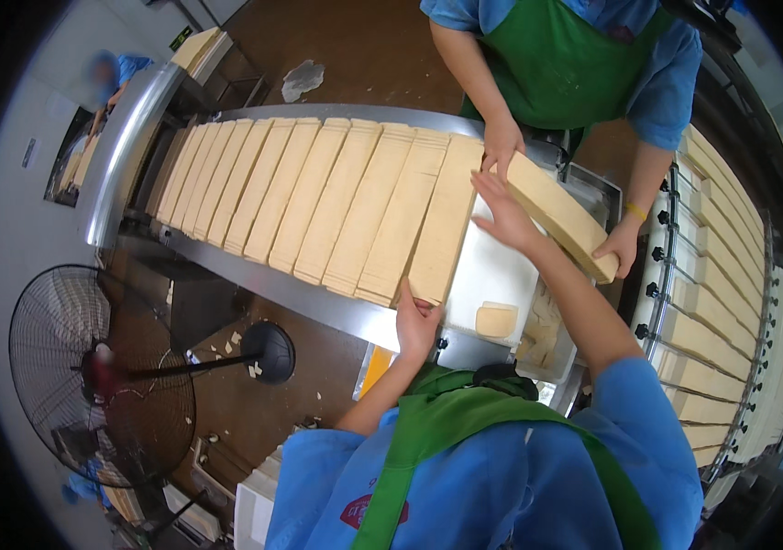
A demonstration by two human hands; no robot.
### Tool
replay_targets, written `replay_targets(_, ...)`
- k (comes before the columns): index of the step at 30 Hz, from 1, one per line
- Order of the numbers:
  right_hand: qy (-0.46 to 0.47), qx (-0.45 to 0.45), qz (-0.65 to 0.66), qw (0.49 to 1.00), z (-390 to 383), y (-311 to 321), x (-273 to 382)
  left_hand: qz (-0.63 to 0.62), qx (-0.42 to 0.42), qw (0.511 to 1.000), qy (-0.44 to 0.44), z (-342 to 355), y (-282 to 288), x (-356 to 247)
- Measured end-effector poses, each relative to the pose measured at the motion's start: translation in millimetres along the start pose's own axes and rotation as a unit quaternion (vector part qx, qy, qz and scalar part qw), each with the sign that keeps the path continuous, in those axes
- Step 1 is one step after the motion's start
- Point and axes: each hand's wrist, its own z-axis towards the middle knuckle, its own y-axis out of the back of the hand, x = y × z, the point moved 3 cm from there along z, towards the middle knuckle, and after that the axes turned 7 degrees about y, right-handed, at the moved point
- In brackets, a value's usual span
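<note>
A long stack of thin pale sheets, like dough or wrapper sheets (451, 211), lies last in a row on a conveyor. My left hand (417, 323) grips its near end, index finger along the side and the other fingers curled at the end. My right hand (503, 215) reaches to the far end, fingers stretched out, its fingertips by the stack's corner. Whether they press on it is hard to see. Just to the right, a co-worker's two hands (619, 247) hold another long pale stack (561, 215) by its ends.
Several similar stacks (318, 192) fill the metal-edged conveyor leftward. A small pale piece (496, 320) lies on the white surface (488, 275) before me. A tray of scraps (543, 344) sits beneath my right forearm. Another loaded conveyor (708, 302) runs at right; a standing fan (103, 371) is at left.
</note>
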Motion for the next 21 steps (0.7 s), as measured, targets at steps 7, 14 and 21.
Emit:
replay_targets(7,-0.134,0.100,-0.103,0.981,90,-24,-88,0.067,0.007,0.998,-0.014,5,4,-1)
replay_targets(14,-0.195,0.102,-0.181,0.959,73,-16,-84,0.137,0.063,0.987,-0.051,9,11,-8)
replay_targets(21,-0.316,-0.039,-0.102,0.943,-89,47,-96,0.349,0.147,0.916,-0.134,15,7,-17)
